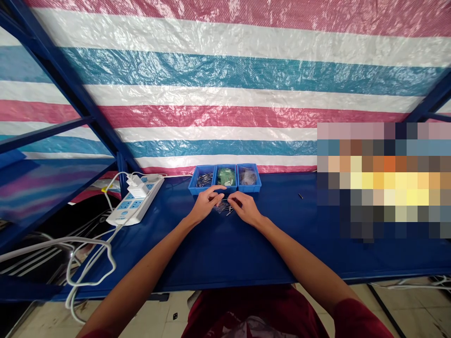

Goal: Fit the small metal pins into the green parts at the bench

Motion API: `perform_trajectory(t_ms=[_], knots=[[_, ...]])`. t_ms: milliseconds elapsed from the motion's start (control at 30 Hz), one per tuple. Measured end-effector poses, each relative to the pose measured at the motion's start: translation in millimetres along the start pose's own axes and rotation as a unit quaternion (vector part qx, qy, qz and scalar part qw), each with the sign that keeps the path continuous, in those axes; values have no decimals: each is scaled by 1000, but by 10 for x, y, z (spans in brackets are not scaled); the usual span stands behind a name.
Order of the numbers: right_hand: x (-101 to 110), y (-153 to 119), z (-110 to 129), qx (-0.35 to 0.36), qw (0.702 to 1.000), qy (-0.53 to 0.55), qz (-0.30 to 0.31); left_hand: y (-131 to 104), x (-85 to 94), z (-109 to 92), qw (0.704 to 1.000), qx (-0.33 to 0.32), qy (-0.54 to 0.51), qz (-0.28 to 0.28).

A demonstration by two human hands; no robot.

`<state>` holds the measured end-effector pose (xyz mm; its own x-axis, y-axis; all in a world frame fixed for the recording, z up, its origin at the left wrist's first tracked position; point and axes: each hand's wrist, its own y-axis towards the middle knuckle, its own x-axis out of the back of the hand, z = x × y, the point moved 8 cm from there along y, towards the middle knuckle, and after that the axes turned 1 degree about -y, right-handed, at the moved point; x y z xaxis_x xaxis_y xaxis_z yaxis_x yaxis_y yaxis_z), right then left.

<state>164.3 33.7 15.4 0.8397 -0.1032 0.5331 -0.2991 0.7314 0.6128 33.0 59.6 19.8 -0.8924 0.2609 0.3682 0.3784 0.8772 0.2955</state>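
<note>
My left hand and my right hand meet just in front of the blue bins, fingertips close together. Both are closed in a pinch, with a small thin pale piece between them; its kind is too small to tell. The left index finger reaches out above the pinch. Below the fingertips, several slim metal rods lie on the blue table beside some clear plastic, partly covered by the hands.
Three joined blue bins hold dark metal rods, green and white parts and clear plastic pieces. One dark rod lies to the right. A white power strip with cables occupies the left. The far right is pixelated.
</note>
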Motion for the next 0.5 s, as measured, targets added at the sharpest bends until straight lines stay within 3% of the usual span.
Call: perform_trajectory(t_ms=[233,367,500], knots=[[140,10,-2,-22,998,-2,-51,29,47,76,999,13,-36,-22],[146,13,-18,-40,998,-6,-52,28,75,8,999,4,-14,-35],[123,8,-69,-57,997,-8,-52,22,374,-35,983,-7,2,-185]])
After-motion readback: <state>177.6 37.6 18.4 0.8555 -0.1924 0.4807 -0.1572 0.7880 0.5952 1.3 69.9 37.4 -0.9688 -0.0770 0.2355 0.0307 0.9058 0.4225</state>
